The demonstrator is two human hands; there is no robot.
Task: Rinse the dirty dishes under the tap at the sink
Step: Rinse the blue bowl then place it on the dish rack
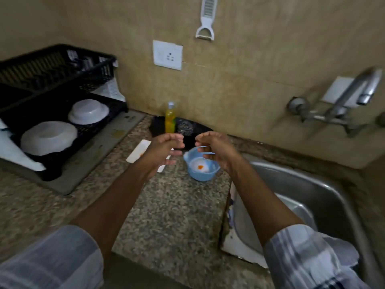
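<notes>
A small blue bowl [201,170] with white residue and an orange smear stands on the granite counter, just left of the steel sink [325,197]. My right hand [214,150] is at its far rim, fingers curled over the edge; the picture is blurred there. My left hand [166,150] hovers beside it, fingers loosely bent and holding nothing. Under the left hand lies a white rectangular tray [138,151] with an orange stain. The wall tap [354,94] reaches over the sink at the right; I see no water running.
A black dish rack [62,84] at the left holds two upturned white bowls [49,137] [88,111]. A yellow soap bottle [170,119] stands against the wall beside a dark object [187,127]. A socket [167,55] and a white peeler [205,19] are on the wall.
</notes>
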